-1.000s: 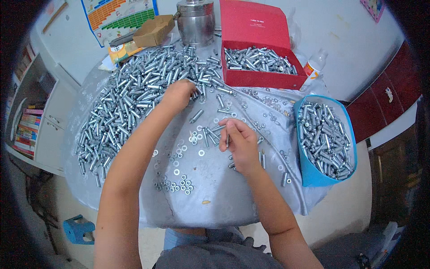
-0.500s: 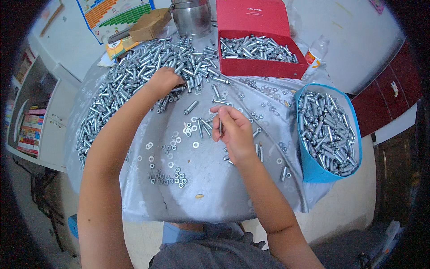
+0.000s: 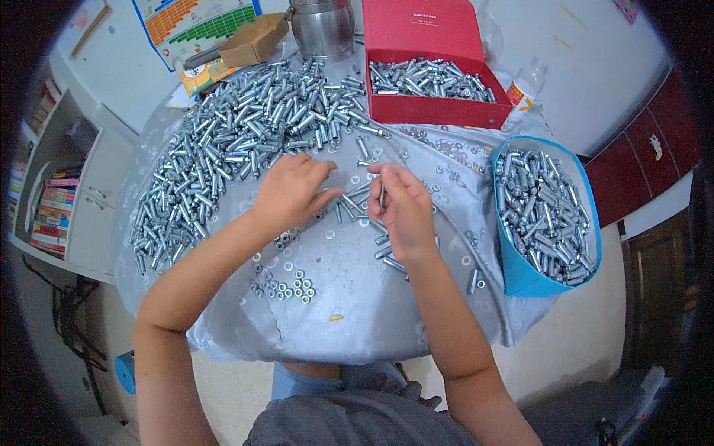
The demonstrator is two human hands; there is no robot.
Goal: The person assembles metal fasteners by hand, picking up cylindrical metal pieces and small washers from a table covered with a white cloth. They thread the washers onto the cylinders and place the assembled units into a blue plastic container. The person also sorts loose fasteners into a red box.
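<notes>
My left hand [image 3: 290, 192] hovers over the middle of the table, thumb and forefinger apart, with nothing visible between them. To its right, my right hand [image 3: 405, 215] is closed on a short silver bolt [image 3: 383, 198], held upright between thumb and fingers. Several loose metal bolts [image 3: 359, 195] lie on the cloth between and under the hands. A large heap of sleeved bolts [image 3: 275, 111] spreads across the far and left side of the table. Nuts [image 3: 299, 285] are grouped near the front, and flat washers [image 3: 330, 234] are scattered around them.
A red box [image 3: 439, 113] filled with bolts stands open at the back. The blue fabric bin [image 3: 513, 260] at the right holds more. Behind the heap are a metal pot [image 3: 322, 33] and a cardboard box [image 3: 254, 43]. A plastic bottle [image 3: 526, 85] stands beside the red box.
My left hand has come away from the heap, toward me and to the right, and its fingers are now apart. My right hand keeps the bolt and has shifted slightly right.
</notes>
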